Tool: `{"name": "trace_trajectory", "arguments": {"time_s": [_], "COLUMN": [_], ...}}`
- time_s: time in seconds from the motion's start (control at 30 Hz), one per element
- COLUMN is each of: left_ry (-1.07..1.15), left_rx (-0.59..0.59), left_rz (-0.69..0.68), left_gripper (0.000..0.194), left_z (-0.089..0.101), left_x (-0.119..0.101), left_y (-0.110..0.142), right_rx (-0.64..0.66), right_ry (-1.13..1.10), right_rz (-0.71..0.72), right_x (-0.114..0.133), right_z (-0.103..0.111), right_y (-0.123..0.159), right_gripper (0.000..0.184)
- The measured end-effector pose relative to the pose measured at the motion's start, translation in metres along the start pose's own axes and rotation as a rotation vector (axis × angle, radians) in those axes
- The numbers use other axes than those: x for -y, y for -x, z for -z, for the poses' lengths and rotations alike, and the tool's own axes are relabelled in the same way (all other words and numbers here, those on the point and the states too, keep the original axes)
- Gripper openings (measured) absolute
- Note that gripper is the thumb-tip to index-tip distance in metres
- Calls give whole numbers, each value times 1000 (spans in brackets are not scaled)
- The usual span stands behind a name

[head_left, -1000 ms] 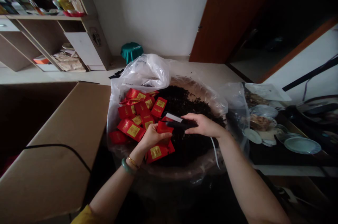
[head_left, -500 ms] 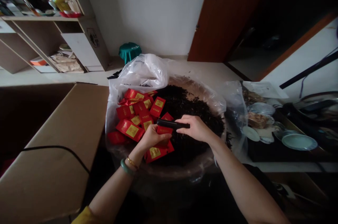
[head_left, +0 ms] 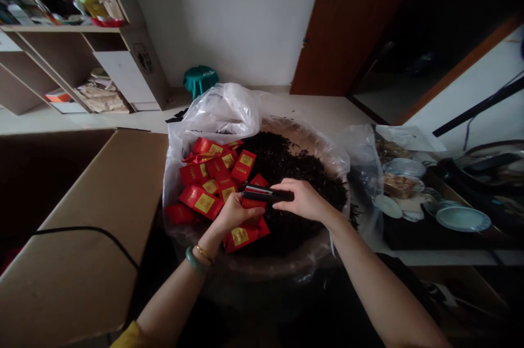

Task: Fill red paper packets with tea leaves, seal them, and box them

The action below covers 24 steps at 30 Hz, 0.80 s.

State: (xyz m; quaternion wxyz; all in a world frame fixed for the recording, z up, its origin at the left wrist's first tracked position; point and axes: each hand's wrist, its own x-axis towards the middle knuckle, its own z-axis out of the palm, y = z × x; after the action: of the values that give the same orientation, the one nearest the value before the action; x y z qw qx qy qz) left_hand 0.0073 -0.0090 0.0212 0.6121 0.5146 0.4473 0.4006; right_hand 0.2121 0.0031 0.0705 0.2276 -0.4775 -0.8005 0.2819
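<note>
My left hand grips a small red packet over a wide round basket lined with clear plastic. My right hand holds a black hand-held sealer whose jaws sit across the packet's top edge. Dark loose tea leaves fill the right and far side of the basket. Several red packets with gold labels lie heaped on its left side, and one more lies just below my left hand.
An open cardboard box with a black cable across it stands at the left. A dark tray with white dishes and a plastic bag sits at the right. Shelving, a green stool and a brown door are behind.
The sealer moved left and down onto the packet's top edge; its jaws closed, then parted a little, showing a pale strip. My left hand stayed on the packet.
</note>
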Motion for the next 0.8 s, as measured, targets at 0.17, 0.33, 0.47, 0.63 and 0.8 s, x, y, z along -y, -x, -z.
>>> {"name": "trace_trajectory", "arguments": {"time_s": [0.17, 0.33, 0.47, 0.63, 0.8], "left_ry": [-9, -16, 8, -14, -45], "left_rx": [-6, -6, -71, -106, -81], "left_rz": [32, 54, -28, -82, -85], "left_gripper": [37, 33, 39, 35, 34], "left_z": [0, -1, 0, 2, 3], "left_x": [-1, -3, -6, -5, -3], "left_y": [2, 3, 1, -1, -1], "right_rx": [-22, -39, -28, -34, -47], "right_ry": [-6, -12, -6, -4, 19], "right_rz": [-9, -1, 33, 64, 49], "right_x": [0, 0, -1, -1, -1], "right_z": [-2, -5, -7, -9, -11], "right_y": [-1, -1, 0, -1, -1], "right_gripper": [33, 30, 29, 28, 30]}}
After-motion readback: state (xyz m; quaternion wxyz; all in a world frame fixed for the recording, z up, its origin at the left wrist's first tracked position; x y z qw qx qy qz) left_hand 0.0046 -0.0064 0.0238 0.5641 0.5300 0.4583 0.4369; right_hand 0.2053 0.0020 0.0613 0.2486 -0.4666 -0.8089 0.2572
